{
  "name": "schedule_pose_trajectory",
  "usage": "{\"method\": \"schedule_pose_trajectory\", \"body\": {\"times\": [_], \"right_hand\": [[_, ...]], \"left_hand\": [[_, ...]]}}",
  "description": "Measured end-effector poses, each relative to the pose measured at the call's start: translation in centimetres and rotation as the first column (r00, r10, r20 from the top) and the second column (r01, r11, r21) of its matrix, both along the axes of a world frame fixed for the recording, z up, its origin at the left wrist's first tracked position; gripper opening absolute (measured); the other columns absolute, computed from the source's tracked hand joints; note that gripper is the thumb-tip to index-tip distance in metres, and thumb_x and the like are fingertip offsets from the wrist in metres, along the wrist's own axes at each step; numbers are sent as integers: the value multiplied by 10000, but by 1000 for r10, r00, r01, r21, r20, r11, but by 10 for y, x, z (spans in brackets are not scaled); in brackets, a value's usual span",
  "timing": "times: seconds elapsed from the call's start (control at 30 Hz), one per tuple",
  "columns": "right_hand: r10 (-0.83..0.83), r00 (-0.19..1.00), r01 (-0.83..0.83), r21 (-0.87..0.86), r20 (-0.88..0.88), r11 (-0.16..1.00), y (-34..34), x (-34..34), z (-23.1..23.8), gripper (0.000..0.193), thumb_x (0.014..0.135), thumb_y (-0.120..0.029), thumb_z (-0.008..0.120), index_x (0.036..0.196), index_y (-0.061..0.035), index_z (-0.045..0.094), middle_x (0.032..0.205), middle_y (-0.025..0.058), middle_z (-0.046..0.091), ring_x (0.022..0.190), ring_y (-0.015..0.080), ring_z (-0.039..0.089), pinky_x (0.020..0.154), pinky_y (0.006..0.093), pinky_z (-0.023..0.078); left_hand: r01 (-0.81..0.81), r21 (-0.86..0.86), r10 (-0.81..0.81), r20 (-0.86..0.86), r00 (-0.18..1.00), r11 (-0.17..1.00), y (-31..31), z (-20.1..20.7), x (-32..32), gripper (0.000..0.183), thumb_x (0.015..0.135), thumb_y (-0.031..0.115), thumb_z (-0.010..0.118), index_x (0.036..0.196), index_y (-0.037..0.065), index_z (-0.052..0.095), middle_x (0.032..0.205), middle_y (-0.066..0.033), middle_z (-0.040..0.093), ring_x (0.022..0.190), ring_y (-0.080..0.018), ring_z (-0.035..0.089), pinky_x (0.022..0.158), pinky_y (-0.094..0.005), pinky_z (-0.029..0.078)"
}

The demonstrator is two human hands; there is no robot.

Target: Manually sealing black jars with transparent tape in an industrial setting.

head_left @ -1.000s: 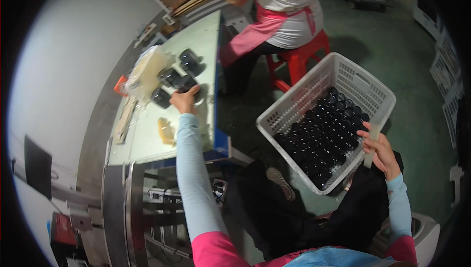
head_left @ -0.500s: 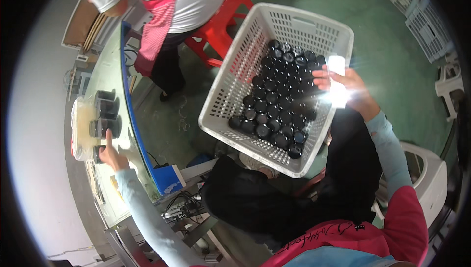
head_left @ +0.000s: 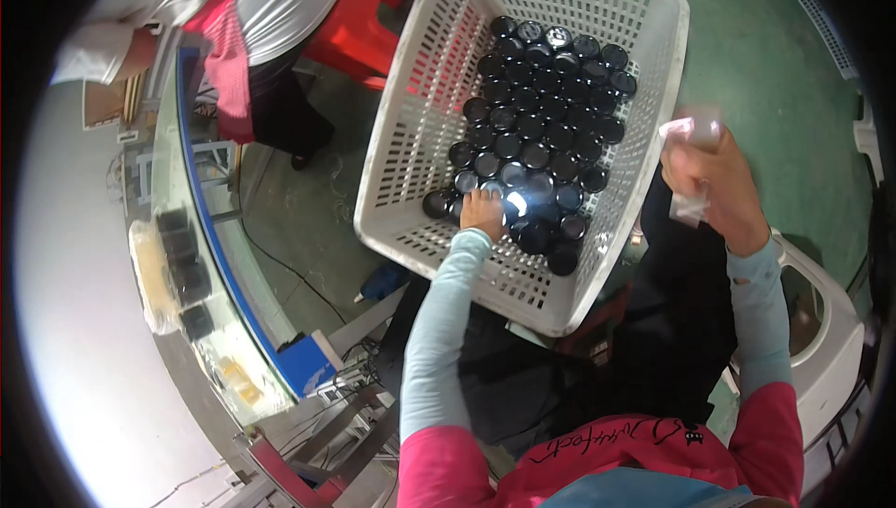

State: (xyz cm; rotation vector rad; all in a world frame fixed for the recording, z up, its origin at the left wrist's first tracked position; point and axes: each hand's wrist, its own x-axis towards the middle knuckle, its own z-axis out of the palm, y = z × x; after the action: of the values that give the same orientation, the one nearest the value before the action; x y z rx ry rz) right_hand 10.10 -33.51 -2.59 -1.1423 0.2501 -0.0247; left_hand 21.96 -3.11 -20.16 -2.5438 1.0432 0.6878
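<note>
While the left hand (head_left: 483,212) touches upright black jars (head_left: 541,125), the basket (head_left: 411,125) tilts.

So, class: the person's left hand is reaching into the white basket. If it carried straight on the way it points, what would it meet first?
Most likely the black round jars packed in the white basket. The left hand already sits at their near edge, fingers pointing into the cluster. Depth is hard to judge from above.

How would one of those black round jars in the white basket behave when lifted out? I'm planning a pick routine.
The black round jars look small and rigid, so probably light and stiff. Their glossy tops may be slippery. Packed upright side by side in the white basket, lifting one near the left hand could nudge its neighbours; on its side, one would likely roll.
</note>
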Motion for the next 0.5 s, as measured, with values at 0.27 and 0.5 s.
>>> {"method": "schedule_pose_trajectory", "body": {"times": [0.27, 0.5], "right_hand": [[-70, 993, 87, 181, -98, 980, -16, -13, 12, 144, 665, -48, 710, 694, 2, 579, 585, 29, 548, 420, 76, 472, 386, 186, 330], [25, 995, -21, 45, -96, 999, -7, -2, 17, 116, 693, -62, 674, 667, -18, 570, 612, -5, 527, 529, 51, 466, 477, 193, 360]], "left_hand": [[104, 66, -115, 204, 972, 992, 13, -127, -25, 239, 795, 171, 478, 988, 44, 538, 976, -110, 547, 937, -266, 516, 805, -363, 407], [-66, 116, 84, -157, 984, 991, -6, -79, -9, 503, 612, 80, 680, 1060, -8, 471, 1047, -190, 485, 977, -329, 499, 832, -402, 439]]}}
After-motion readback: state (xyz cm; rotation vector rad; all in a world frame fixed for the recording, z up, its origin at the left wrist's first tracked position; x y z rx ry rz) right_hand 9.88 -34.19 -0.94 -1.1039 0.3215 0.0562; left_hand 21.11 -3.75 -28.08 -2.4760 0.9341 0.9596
